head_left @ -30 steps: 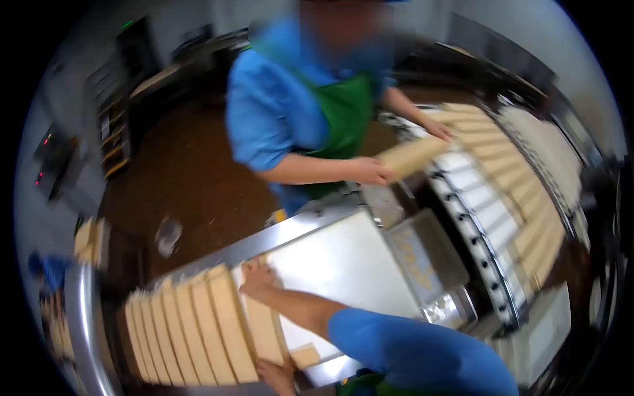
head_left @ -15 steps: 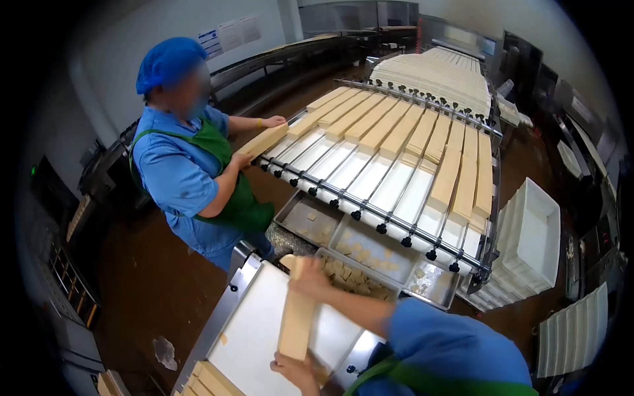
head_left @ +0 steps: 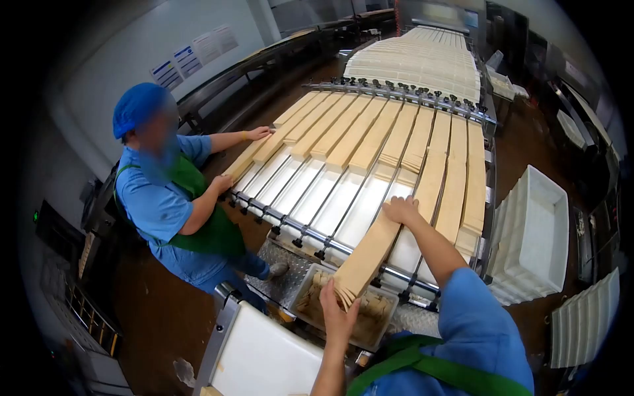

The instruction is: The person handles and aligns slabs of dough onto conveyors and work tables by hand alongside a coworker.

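Both my hands hold a long stack of pale dough sheets (head_left: 368,254), slanting over the front rail of the wide conveyor (head_left: 312,204). My left hand (head_left: 338,310) grips its near end, where the thin layers fan apart. On the far end, my right hand (head_left: 401,210) is closed over the top. Beyond it lie several long rows of similar stacks (head_left: 373,135), separated by thin metal rods. A stack with visibly uneven layers (head_left: 399,162) lies just past my right hand.
At the left, a co-worker (head_left: 168,185) holds another stack at the conveyor's edge. A bin of scraps (head_left: 314,297) sits below the front rail. A smaller white belt (head_left: 264,356) is at lower left. Nested white crates (head_left: 535,231) stand on the right.
My hands have carried the stack from the smaller white belt forward and right onto the wide conveyor. The view has shifted too. The co-worker's stack now lies lower along the leftmost lane.
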{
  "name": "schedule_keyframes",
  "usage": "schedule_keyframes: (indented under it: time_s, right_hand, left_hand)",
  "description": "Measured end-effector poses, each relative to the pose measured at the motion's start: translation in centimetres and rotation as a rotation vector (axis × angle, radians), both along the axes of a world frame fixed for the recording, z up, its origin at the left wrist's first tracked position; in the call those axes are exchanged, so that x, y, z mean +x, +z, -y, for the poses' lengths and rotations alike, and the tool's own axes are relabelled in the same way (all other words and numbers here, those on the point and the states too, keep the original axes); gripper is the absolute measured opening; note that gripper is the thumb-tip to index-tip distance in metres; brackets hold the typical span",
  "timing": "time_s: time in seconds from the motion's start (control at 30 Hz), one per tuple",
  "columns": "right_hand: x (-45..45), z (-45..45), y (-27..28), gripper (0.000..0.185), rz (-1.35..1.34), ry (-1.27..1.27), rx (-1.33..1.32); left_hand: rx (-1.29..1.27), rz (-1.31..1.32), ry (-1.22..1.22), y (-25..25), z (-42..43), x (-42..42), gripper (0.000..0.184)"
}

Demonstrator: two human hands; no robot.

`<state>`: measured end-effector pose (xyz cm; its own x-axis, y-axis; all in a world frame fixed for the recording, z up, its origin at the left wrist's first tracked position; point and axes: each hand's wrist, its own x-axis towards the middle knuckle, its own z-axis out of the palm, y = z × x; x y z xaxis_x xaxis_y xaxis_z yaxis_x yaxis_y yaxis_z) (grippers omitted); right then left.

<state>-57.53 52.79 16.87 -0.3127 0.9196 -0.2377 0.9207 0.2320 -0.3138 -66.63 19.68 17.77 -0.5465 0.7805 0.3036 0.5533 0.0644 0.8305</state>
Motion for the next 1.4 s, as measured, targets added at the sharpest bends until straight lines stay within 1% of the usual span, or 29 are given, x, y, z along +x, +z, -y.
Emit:
schedule_keyframes:
  time_s: [0.03, 0.07, 0.1, 0.17, 0.23, 0.3, 0.37, 0.4, 0.47, 0.5, 0.57, 0.6, 0.63, 0.67, 0.7, 0.73, 0.77, 0.8, 0.83, 0.9, 0.93, 0.97, 1.03, 1.07, 1.13, 1.17, 1.27, 1.33, 1.4]
  right_hand:
    - [0.3, -1.8, -0.5, 0.065, -0.007, 0.009, 0.043]
    - [0.5, -3.7, -0.8, 0.062, 0.003, 0.02, 0.059]
    - [0.6, -5.3, -1.0, 0.062, 0.004, 0.023, 0.049]
    - [0.5, -8.0, -1.9, 0.063, 0.024, 0.007, 0.009]
    - [0.5, -9.1, -2.2, 0.064, 0.015, 0.006, -0.059]
    - [0.4, -9.8, -3.6, 0.059, -0.007, -0.066, 0.208]
    - [0.6, -10.4, -4.2, 0.056, -0.037, -0.063, 0.265]
    - [0.7, -10.7, -4.1, 0.052, -0.07, -0.064, 0.331]
    - [1.1, -10.9, -3.7, 0.05, -0.03, -0.043, 0.362]
    - [1.3, -11.0, -3.4, 0.047, 0.013, -0.028, 0.394]
    - [1.4, -11.5, -2.5, 0.051, 0.002, -0.025, 0.311]
    - [1.6, -11.8, -2.4, 0.055, -0.008, -0.02, 0.229]
    - [1.7, -12.1, -3.1, 0.055, -0.008, -0.023, 0.224]
    - [1.6, -12.3, -4.1, 0.062, -0.04, -0.035, 0.324]
    - [1.6, -12.3, -4.4, 0.069, -0.073, -0.047, 0.422]
    - [1.7, -12.8, -4.4, 0.069, -0.075, -0.052, 0.417]
    - [1.9, -13.7, -4.2, 0.074, -0.089, -0.06, 0.352]
    - [2.3, -14.4, -3.8, 0.079, -0.098, -0.071, 0.288]
    - [3.0, -14.8, -3.4, 0.079, -0.093, -0.082, 0.289]
    - [3.9, -15.8, -2.5, 0.082, -0.091, -0.332, 0.371]
    - [5.0, -17.1, -2.6, 0.083, -0.099, -0.458, 0.362]
    - [6.4, -18.4, -2.8, 0.083, -0.096, -0.463, 0.366]
    - [8.5, -20.0, -2.5, 0.079, -0.074, -0.578, 0.235]
    - [9.1, -20.6, -2.3, 0.079, -0.074, -0.578, 0.236]
    - [9.9, -21.3, -1.7, 0.075, -0.159, -0.531, 0.119]
    - [9.8, -21.3, -1.8, 0.075, -0.16, -0.524, 0.122]
    - [9.9, -21.5, -2.3, 0.073, -0.11, -0.434, 0.094]
    - [9.7, -21.6, -1.6, 0.074, 0.07, -0.447, 0.102]
    - [9.2, -20.6, -1.1, 0.074, 0.037, -0.369, 0.185]
  left_hand:
    - [-0.008, 0.134, -0.064, -0.3, -1.2, 0.2, 0.077]
    - [-0.066, 0.114, -0.078, -0.4, -2.1, 0.3, 0.084]
    - [-0.076, 0.116, -0.074, -1.4, -3.0, 0.4, 0.084]
    - [-0.028, 0.207, -0.101, -3.7, -4.6, 0.3, 0.078]
    - [-0.037, 0.25, -0.076, -3.2, -5.8, 0.8, 0.073]
    - [-0.046, 0.298, -0.051, -3.3, -7.0, 1.2, 0.068]
    - [0.02, 0.504, -0.093, -4.1, -8.3, 1.4, 0.063]
    - [0.016, 0.505, -0.086, -4.4, -9.0, 1.6, 0.063]
    - [-0.05, 0.332, -0.08, -4.8, -10.2, 1.9, 0.061]
    - [-0.054, 0.331, -0.08, -4.8, -10.6, 2.0, 0.061]
    - [-0.135, 0.052, -0.076, -4.6, -11.4, 2.0, 0.062]
    - [-0.139, 0.052, -0.08, -4.7, -11.7, 2.2, 0.062]
    - [-0.108, 0.158, -0.073, -4.9, -12.2, 2.3, 0.06]
    - [-0.078, 0.264, -0.065, -5.1, -12.5, 2.4, 0.058]
    - [-0.084, 0.263, -0.067, -5.7, -13.1, 2.3, 0.058]
    - [-0.089, 0.173, -0.093, -6.3, -13.9, 2.1, 0.057]
    - [-0.093, 0.083, -0.122, -6.8, -14.5, 1.9, 0.056]
    - [-0.152, 0.094, -0.157, -4.7, -15.1, 2.3, 0.055]
    - [-0.152, 0.097, -0.169, -4.7, -15.1, 2.3, 0.055]
    - [-0.178, -0.006, -0.127, -4.8, -14.8, 1.9, 0.055]
    - [-0.131, -0.036, -0.06, -4.6, -14.1, 2.2, 0.054]
    - [-0.129, -0.033, -0.066, -4.3, -13.4, 2.3, 0.054]
    - [-0.05, 0.027, 0.079, -4.0, -11.6, 2.1, 0.052]
    - [-0.049, 0.027, 0.079, -4.4, -10.9, 2.0, 0.052]
    - [-0.008, 0.12, 0.179, -5.6, -9.2, 1.8, 0.056]
    - [-0.004, 0.121, 0.186, -6.0, -8.3, 1.9, 0.056]
    - [0.091, 0.453, 0.249, -5.6, -6.9, 2.7, 0.06]
    - [0.095, 0.484, 0.254, -5.7, -5.8, 2.6, 0.06]
    - [0.107, 0.523, 0.276, -5.1, -5.3, 2.8, 0.059]
